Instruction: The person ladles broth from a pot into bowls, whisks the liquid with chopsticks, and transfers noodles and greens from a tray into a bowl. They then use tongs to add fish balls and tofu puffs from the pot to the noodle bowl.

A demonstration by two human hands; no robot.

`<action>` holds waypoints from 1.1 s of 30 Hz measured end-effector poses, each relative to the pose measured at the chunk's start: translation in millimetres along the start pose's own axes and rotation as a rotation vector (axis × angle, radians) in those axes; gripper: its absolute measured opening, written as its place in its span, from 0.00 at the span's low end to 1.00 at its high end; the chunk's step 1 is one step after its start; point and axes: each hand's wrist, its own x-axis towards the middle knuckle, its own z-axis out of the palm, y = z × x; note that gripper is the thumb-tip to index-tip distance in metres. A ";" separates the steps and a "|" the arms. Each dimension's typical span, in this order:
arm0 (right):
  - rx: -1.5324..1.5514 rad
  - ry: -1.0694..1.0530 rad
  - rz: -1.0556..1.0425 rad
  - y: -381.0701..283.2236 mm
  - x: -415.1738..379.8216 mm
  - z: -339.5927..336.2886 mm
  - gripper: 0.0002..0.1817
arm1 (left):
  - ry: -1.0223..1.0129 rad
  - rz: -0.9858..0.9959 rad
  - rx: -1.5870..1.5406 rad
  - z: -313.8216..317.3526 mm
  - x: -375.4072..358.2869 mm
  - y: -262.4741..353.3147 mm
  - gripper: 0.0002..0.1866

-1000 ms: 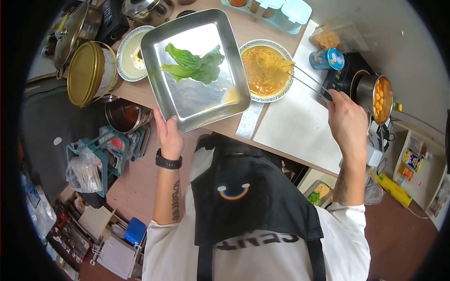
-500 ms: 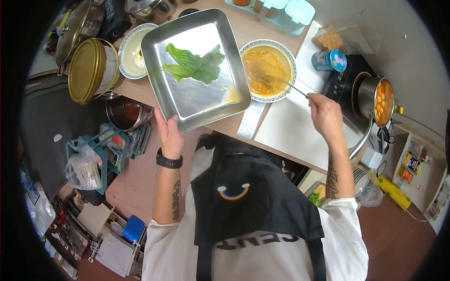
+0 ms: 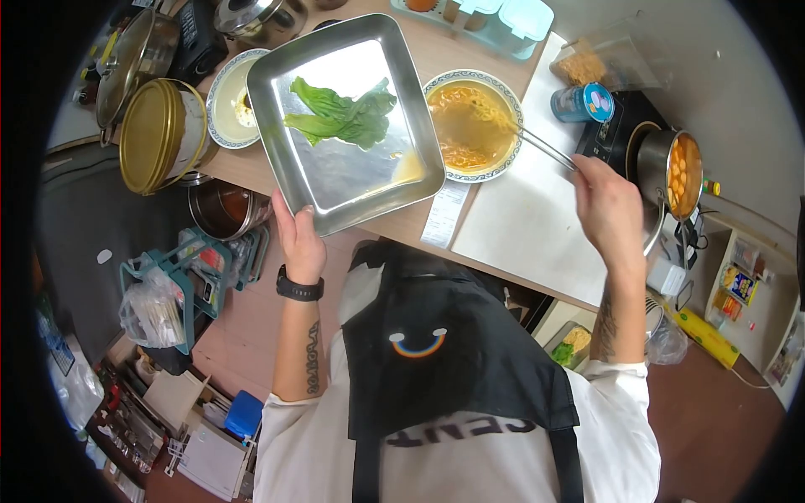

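Observation:
My left hand (image 3: 300, 245) grips the near-left edge of a rectangular metal tray (image 3: 335, 186), its thumb over the rim. Leafy greens (image 3: 340, 116) lie in the tray, with a little yellowish liquid in one corner. Just right of the tray is a patterned bowl (image 3: 516, 107) of noodles (image 3: 476, 107) in orange-brown broth. Closed around thin metal chopsticks (image 3: 550, 149), my right hand (image 3: 610, 210) holds their tips at the bowl's right side, by the noodles. The tray overlaps the bowl's left edge in this view.
Left of the tray stands another patterned bowl (image 3: 220, 113) with a little seasoning. A gold-lidded tub (image 3: 149, 138) is farther left. On the right are a blue can (image 3: 579, 104) and a saucepan (image 3: 658, 172) of round orange pieces. A paper slip (image 3: 444, 216) lies at the counter's front.
My right hand has moved right and slightly nearer me, drawing the chopsticks toward the bowl's right rim. Noodles have shifted up and right in the broth. The tray stays in my left hand.

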 end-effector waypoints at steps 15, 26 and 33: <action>-0.198 -0.185 0.028 -9.3 -3.3 5.1 0.08 | 0.012 0.008 -0.041 4.0 -7.4 9.0 0.30; -0.178 -0.188 0.083 2.1 6.2 17.0 0.08 | 0.008 0.027 -0.043 3.6 -5.0 3.2 0.28; -0.163 -0.237 0.059 8.8 0.7 19.4 0.07 | 0.021 -0.015 -0.014 2.7 -9.5 6.2 0.31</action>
